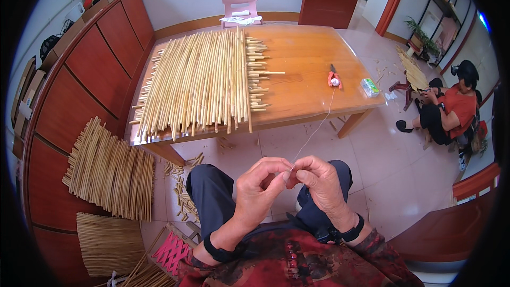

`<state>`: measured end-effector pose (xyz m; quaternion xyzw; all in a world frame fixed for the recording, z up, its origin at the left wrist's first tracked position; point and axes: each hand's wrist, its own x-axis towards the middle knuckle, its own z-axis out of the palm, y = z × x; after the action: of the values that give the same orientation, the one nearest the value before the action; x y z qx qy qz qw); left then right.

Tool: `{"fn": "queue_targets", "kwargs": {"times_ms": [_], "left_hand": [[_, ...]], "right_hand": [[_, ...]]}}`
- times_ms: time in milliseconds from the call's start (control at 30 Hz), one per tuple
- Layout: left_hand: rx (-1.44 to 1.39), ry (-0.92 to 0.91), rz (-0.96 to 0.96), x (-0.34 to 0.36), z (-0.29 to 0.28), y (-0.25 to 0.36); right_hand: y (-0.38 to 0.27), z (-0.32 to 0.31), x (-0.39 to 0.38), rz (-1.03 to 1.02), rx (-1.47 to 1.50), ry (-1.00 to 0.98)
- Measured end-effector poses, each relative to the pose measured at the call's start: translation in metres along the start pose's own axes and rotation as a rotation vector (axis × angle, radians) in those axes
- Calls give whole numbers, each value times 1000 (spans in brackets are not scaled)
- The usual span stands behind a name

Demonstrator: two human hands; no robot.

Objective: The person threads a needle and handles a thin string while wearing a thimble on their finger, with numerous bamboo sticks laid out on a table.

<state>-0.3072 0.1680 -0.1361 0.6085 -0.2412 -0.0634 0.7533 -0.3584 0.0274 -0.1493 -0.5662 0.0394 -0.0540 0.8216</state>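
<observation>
Above my lap, my left hand [260, 186] and my right hand [321, 185] meet fingertip to fingertip, both closed in a pinch on a thin pale thread [323, 122]. That thread runs up across the table's near edge to a small white spool [334, 82]. The spool lies against the handles of red-handled pliers [333, 70] on the wooden table [303, 64]. What else the fingertips might hold is too small to make out. A broad layer of cut reed stalks [196, 79], laid side by side over crosswise ones, covers the table's left part.
A small green-and-white box [370, 87] is near the table's right edge. Stacked stalk bundles [114, 175] lean by the red cabinets [98, 50] at left, with cut pieces [183, 202] on the floor. A pink chair [239, 0] stands behind the table. Another person [454, 106] sits working at right.
</observation>
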Motion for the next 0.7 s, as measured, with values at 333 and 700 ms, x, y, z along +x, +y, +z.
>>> {"fn": "queue_targets", "kwargs": {"times_ms": [333, 700], "left_hand": [[135, -20, 86, -1, -3, 2], [188, 67, 109, -1, -6, 1]], "right_hand": [[-1, 8, 3, 37, -91, -39], [6, 9, 6, -55, 28, 103]]}}
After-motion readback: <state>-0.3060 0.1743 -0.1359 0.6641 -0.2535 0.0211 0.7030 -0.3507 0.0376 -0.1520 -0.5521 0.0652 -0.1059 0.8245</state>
